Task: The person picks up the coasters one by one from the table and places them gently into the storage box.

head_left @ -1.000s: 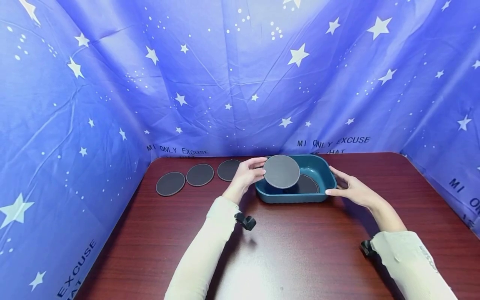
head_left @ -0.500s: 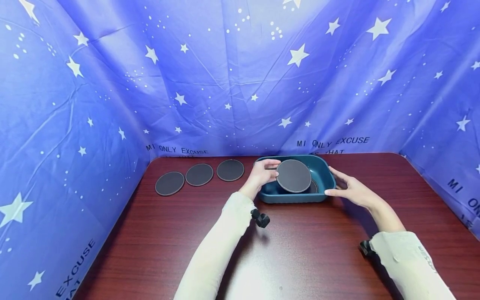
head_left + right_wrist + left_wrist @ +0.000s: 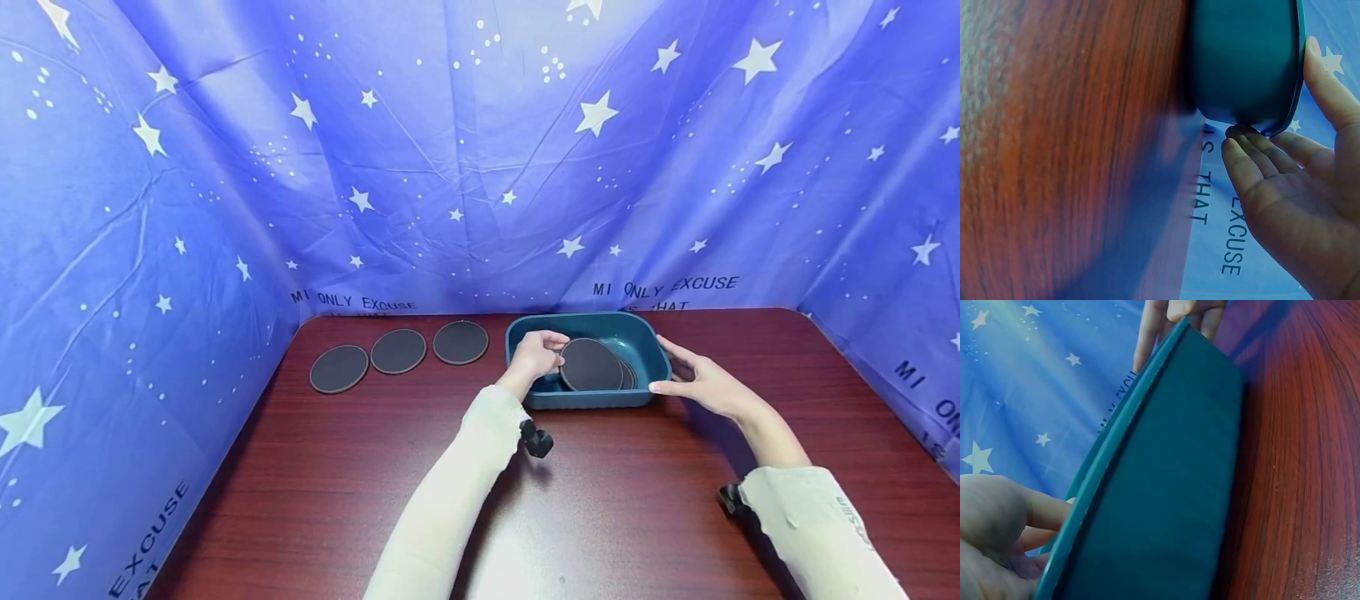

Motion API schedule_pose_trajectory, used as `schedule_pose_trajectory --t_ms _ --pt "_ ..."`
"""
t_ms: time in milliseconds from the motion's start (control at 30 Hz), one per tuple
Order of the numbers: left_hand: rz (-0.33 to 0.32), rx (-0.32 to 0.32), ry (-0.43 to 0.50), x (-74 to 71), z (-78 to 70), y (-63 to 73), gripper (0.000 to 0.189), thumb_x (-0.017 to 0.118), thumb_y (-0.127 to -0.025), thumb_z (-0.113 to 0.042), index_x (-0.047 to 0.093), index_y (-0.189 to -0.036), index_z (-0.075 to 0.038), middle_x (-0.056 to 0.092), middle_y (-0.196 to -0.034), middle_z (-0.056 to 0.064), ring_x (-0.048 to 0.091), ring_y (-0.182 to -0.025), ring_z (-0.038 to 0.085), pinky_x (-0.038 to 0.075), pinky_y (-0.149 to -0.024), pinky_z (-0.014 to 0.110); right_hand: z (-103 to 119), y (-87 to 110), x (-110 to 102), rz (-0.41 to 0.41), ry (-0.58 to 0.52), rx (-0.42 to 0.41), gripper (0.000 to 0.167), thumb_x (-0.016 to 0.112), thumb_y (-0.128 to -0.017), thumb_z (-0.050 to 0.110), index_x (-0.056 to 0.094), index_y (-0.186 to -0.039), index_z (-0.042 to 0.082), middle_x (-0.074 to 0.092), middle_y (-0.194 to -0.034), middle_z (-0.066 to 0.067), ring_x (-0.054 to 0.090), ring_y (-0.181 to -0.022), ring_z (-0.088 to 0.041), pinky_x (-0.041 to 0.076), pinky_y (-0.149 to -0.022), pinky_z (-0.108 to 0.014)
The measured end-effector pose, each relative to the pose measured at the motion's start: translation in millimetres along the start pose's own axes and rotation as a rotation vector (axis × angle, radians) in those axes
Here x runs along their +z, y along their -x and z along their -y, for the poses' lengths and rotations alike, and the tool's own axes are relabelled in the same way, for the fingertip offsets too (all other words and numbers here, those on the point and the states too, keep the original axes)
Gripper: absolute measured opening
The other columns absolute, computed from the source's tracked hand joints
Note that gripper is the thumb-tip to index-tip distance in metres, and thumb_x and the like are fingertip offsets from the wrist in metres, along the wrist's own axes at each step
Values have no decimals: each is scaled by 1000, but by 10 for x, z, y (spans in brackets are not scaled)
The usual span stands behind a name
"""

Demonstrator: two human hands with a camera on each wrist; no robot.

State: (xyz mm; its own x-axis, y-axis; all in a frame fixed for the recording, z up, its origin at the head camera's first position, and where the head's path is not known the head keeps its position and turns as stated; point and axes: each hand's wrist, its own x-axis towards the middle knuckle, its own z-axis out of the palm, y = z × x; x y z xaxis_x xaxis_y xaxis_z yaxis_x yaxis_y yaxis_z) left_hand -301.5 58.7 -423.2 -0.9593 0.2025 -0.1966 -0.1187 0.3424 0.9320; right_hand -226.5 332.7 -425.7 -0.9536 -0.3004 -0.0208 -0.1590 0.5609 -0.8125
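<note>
My left hand (image 3: 534, 360) reaches over the near left part of a teal plastic bin (image 3: 592, 400) and pinches the left edge of a round dark grey coaster (image 3: 591, 364). The coaster lies low inside the bin, overlapping another coaster (image 3: 628, 375) that shows at its right. In the left wrist view, the bin's wall (image 3: 1154, 469) hides the coaster and my fingertips. My right hand (image 3: 701, 382) grips the bin's right end, thumb at the front corner of the rim. In the right wrist view, its fingers (image 3: 1254, 156) lie against the end wall.
Three more dark coasters lie in a row on the reddish-brown wooden table (image 3: 360, 483): a left one (image 3: 340, 368), a middle one (image 3: 398, 351) and a right one (image 3: 461, 342) nearest the bin. A blue star-printed curtain (image 3: 450, 167) rises behind the table.
My left hand has moved right and down, lowering the coaster from above the bin's left part to inside it. My right hand and the bin have stayed put.
</note>
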Motion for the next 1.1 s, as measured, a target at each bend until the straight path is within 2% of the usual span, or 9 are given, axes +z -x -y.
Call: schedule_pose_trajectory --t_ms 167,367,633,833,1100 --pt "18 9 -41 31 13 -10 34 63 -90 10 71 -120 -5 71 -119 13 71 -99 24 62 -82 30 0 1 -7 -3 16 0 88 69 -94 20 13 -159 1 27 -158 -34 33 -140 -53 36 -88 2" --pt "74 -5 -79 56 32 -12 34 63 -93 4 67 -126 -2 68 -127 15 70 -109 25 60 -88 30 -7 -1 -9 -3 23 -1 88 70 -94 20 13 -159 0 28 -157 -34 35 -140 -52 36 -88 2" --pt "111 4 -137 38 47 -16 32 64 -95 -5 67 -127 -4 69 -125 14 70 -106 23 60 -85 29 -19 -7 -6 -2 19 0 89 70 -94 20 12 -159 0 29 -156 -35 35 -139 -52 37 -90 2" --pt "93 46 -106 -58 24 -9 32 62 -97 -8 66 -128 -6 70 -122 11 68 -105 24 60 -88 32 -15 -18 3 2 12 -1 89 70 -93 20 12 -158 0 29 -156 -35 35 -140 -52 37 -89 2" --pt "120 101 38 -207 -93 27 36 61 -97 -4 61 -133 -2 66 -133 15 64 -121 28 56 -99 36 -20 -11 2 -2 21 -3 89 70 -94 20 12 -158 0 32 -154 -36 39 -137 -53 38 -89 1"
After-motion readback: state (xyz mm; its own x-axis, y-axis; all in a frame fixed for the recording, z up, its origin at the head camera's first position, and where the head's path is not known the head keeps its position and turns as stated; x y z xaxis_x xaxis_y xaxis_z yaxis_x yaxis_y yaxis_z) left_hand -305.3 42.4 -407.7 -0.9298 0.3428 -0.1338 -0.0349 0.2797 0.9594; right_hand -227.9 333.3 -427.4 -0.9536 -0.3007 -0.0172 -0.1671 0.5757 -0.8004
